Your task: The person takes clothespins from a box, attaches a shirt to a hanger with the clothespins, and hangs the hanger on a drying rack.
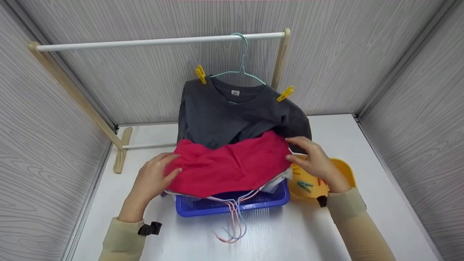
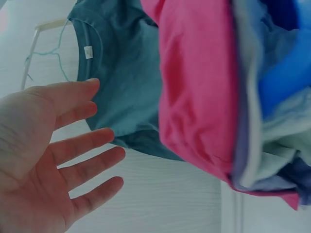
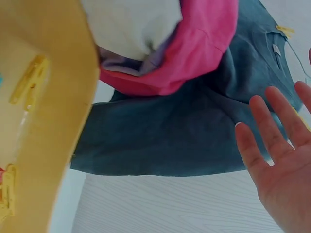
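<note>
Pale wood-grain walls (image 1: 137, 18) enclose a white tabletop (image 1: 380, 181) on the left, back and right. Along its back edge stands a rack with a white rail (image 1: 127, 44) and pale wooden posts, one foot near the back left corner. From the rail hangs a dark grey fabric shirt (image 1: 224, 119). Before it, around the tabletop's middle, a red fabric garment (image 1: 232, 166) lies over whitish cloth (image 1: 277, 183) on a blue plastic basket (image 1: 192, 211). Toward the right edge sits a yellow plastic tub (image 1: 347, 170). The left hand (image 1: 154, 177) and right hand (image 1: 315, 161) flank the red garment, fingers spread apart and clamped on nothing; the wrist views show a gap to the cloth. Pink and blue wire hangers (image 1: 229, 241) jut past the basket's near rim. Smaller yellow plastic clothespins (image 1: 200, 74) clip the shirt's shoulders beside its teal hanger (image 1: 243, 65); a teal clothespin (image 1: 305, 186) lies in the tub. The step in hand seems to be arranging or taking up the red garment; lifting it would call for closing the fingers on its sides, perhaps with a hanger beneath.
</note>
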Motion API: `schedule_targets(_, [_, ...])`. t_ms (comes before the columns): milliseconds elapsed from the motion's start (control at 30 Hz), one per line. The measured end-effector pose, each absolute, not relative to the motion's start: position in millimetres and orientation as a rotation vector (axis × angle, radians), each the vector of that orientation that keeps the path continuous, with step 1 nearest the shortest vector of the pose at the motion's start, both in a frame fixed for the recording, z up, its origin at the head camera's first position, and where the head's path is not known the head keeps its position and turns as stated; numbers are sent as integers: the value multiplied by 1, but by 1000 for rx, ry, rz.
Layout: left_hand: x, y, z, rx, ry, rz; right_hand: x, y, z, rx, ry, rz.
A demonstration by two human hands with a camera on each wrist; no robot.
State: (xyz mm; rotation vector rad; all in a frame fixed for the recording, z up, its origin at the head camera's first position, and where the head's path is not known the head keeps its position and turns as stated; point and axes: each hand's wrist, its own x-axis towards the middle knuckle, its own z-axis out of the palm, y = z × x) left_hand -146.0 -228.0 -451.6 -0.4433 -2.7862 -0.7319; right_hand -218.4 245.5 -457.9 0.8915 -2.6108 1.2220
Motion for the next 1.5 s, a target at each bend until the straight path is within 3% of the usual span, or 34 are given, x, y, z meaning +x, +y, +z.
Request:
schedule_targets(467, [-123, -237, -493, -538, -2822, -752, -203, 252, -490, 816, -2764, 1189])
schedule_targets(1500, [-123, -225, -513, -706, -2774, -419, -202, 263, -500, 819, -2881, 1166])
